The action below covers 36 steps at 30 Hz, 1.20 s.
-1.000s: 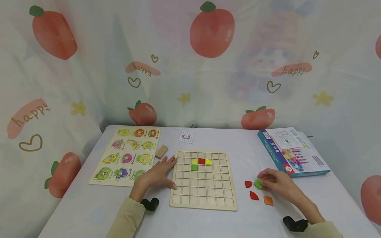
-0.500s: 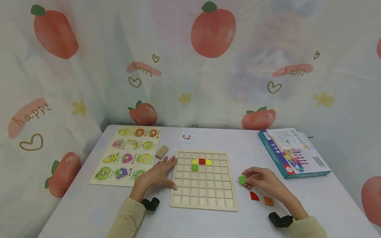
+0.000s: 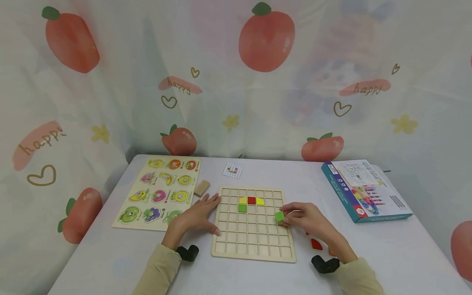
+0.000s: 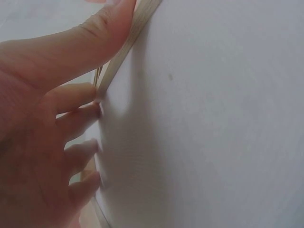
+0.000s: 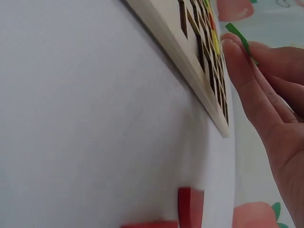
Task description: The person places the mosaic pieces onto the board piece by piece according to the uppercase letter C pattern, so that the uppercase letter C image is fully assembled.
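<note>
Between thumb and fingertips my right hand (image 3: 304, 217) pinches a green square tile (image 3: 279, 216) over the right edge of a wooden grid board (image 3: 254, 259). In the right wrist view that tile (image 5: 240, 40) appears edge-on between the fingers. My left hand (image 3: 193, 215) lies along the board's left edge, fingers spread and thumb touching the rim; the left wrist view has its thumb (image 4: 95, 40) against the wooden edge. Set in the board's upper cells are a red square (image 3: 251, 200), two yellow rounded pieces (image 3: 260, 201) and a green square (image 3: 242, 208).
Right of the board lie red quarter-round pieces (image 3: 316, 244) and an orange square (image 3: 333, 251), partly behind the right wrist. A fruit puzzle board (image 3: 121, 219), a small wooden block (image 3: 202, 188) and a pattern card (image 3: 232, 170) lie left and behind. A box (image 3: 383, 192) stands back right.
My right hand has lifted the green tile from among the loose pieces and carried it left to the board's right edge. The left hand has stayed at the board.
</note>
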{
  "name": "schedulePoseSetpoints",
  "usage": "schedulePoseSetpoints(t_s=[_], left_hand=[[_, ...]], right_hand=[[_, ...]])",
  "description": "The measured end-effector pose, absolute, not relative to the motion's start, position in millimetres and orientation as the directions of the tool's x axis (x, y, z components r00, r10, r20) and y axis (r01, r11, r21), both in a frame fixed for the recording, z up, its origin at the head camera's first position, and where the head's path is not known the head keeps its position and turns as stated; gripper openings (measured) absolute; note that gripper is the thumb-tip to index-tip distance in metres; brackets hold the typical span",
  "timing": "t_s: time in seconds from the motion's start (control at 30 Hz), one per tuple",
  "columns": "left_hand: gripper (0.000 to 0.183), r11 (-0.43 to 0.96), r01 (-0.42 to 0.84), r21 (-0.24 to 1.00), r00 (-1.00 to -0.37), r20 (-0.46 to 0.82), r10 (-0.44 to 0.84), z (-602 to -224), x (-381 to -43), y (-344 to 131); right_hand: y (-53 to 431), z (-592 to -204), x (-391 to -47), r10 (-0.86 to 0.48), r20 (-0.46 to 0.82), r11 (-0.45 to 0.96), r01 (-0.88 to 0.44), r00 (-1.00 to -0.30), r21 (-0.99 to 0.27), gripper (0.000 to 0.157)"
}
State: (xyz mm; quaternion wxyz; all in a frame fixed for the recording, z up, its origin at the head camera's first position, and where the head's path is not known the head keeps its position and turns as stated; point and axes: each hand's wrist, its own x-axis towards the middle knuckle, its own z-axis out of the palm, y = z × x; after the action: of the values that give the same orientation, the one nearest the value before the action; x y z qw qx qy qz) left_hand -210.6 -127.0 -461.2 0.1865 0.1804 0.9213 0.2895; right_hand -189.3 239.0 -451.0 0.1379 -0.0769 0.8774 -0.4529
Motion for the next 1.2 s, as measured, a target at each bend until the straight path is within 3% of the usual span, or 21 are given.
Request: schedulePoseSetpoints(t_s=[0.57, 1.2], left_hand=[[0.108, 0.765, 0.231, 0.601, -0.860, -0.241, 0.450, -461.8, -213.1, -129.1], [0.108, 0.766, 0.249, 0.593, -0.856, -0.234, 0.460, -464.7, -214.4, -130.6]], right_hand=[[189.3, -453.8, -204.9, -0.379, -0.068, 0.537, -0.160, -0.923, -0.828, 0.030], [148.2, -459.1, -212.6, -0.406, -0.074, 0.553, -0.181, -0.911, -0.813, 0.024]])
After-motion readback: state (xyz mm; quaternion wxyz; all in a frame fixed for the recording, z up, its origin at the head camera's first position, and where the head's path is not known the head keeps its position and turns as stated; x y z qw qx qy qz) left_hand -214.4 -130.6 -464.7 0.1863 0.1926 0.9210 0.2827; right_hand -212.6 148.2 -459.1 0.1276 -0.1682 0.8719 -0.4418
